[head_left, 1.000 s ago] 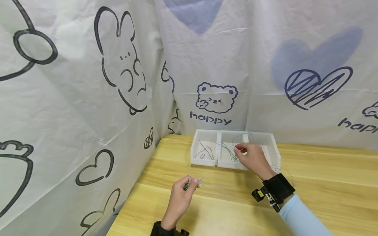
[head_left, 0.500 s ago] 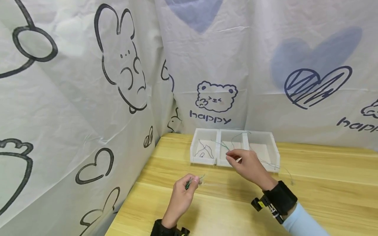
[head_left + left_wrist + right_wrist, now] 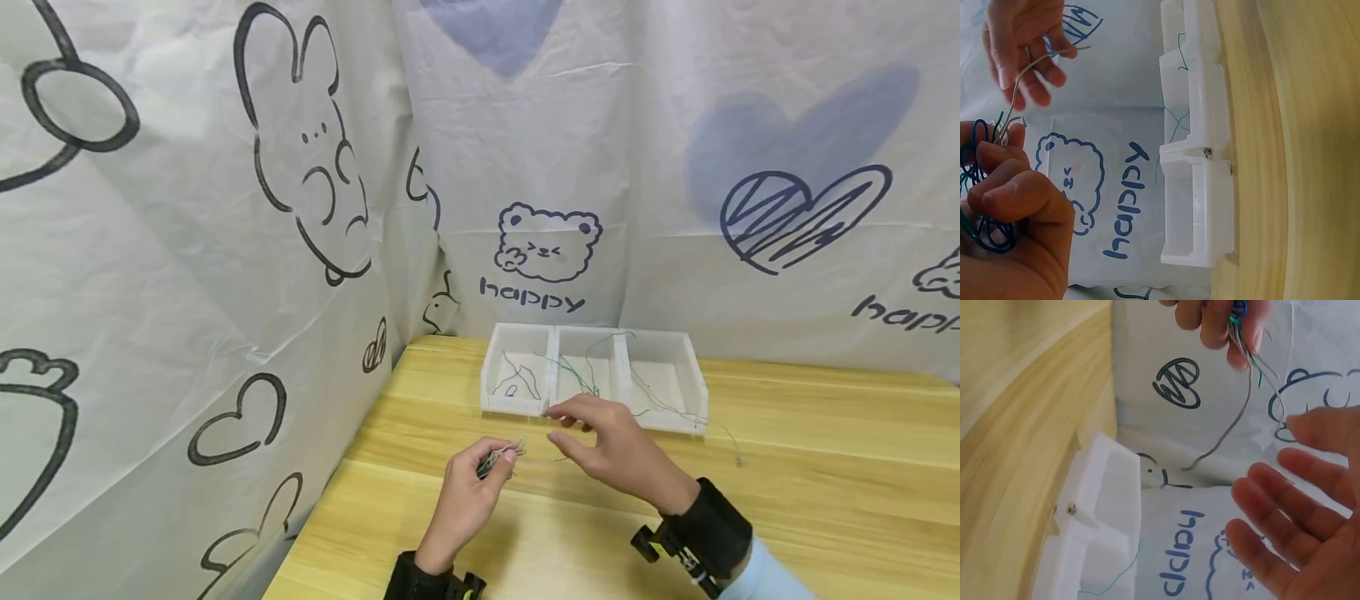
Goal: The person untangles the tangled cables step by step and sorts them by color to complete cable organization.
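My left hand (image 3: 467,504) grips a bundle of thin wires (image 3: 991,234), blue, green and whitish, with loose ends poking out past the thumb and fingertips. One long whitish wire (image 3: 1244,412) sticks out of the bundle in a curve. My right hand (image 3: 618,450) is held just to the right of the bundle, its fingers apart and holding nothing. In the left wrist view the wire's tip crosses the right fingers; whether they touch is unclear. Behind both hands stands a white three-compartment tray (image 3: 517,409).
Dark blue wires (image 3: 528,379) lie in the tray's left compartment, green wires (image 3: 577,379) in the middle one. Greyish wires (image 3: 667,406) in the right compartment hang over the front edge onto the wooden table (image 3: 825,467). Printed cloth (image 3: 675,167) walls the back and left.
My right hand has come away from the middle compartment, down and left toward the bundle, and its fingers have spread. The left hand keeps its grip, moving slightly right.
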Available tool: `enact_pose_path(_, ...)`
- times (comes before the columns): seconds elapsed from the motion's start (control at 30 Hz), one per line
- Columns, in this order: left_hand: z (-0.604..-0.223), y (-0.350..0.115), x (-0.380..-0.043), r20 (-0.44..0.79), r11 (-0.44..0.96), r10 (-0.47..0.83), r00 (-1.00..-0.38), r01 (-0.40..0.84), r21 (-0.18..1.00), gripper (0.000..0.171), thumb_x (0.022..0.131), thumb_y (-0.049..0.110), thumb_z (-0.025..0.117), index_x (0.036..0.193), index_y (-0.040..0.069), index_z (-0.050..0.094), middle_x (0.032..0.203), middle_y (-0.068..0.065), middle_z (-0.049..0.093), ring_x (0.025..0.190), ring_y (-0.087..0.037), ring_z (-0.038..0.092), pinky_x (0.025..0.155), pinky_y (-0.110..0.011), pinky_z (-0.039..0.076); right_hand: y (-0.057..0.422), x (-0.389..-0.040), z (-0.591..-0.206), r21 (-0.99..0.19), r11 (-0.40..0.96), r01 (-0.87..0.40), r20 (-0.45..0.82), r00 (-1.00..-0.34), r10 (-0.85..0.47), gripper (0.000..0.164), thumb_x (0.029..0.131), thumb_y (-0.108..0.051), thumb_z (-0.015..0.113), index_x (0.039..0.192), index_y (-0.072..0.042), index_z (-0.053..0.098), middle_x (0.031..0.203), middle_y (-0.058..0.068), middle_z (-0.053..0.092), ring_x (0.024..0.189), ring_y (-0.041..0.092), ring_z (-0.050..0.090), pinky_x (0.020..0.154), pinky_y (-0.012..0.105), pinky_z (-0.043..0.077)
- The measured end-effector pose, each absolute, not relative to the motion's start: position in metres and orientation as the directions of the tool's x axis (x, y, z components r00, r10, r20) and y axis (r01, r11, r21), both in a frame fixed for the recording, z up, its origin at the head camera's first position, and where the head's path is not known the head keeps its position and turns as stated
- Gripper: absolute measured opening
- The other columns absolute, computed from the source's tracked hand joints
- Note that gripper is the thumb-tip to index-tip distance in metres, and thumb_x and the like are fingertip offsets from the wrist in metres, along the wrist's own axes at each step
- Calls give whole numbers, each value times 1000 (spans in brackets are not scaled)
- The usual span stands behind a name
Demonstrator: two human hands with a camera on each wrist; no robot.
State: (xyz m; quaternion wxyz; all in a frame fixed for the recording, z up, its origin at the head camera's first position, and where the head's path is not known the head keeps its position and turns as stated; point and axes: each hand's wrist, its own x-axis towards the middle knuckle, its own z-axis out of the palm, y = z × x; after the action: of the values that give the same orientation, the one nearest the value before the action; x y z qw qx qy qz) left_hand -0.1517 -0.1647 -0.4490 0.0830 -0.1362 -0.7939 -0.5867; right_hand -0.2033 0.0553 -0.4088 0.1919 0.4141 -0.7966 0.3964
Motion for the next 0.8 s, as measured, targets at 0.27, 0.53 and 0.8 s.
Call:
enact_pose_path(0.27,-447,-160,-151,295,296,164,-941,332,896,23,92,34,58,96,14,69,86,2,66,75,-12,60,65,-28,49,49,-197,-408,-359,230,-905,718,-425,-552,33,79,-10,74,110,-14,65,117,-1,57,107,17,55,89,27,43)
enact_pose_path(0.53,-417,-154,-137,285,293,213,-935,339,894,15,92,20,60,90,11,70,61,3,51,49,-4,37,47,-19,32,42,-192,-412,-323,155,-934,664,-341,-665,22,83,-7,70,104,-11,68,96,-7,62,85,5,57,72,18,47)
enact_pose_path(0.8,-437,-157,-146,301,333,245,-922,371,867,21,93,29,58,90,13,71,70,5,58,61,-7,48,55,-22,40,47,-192,-416,-399,220,-890,633,-442,-635,12,85,-11,69,93,-19,69,85,-14,63,75,-1,55,70,27,43)
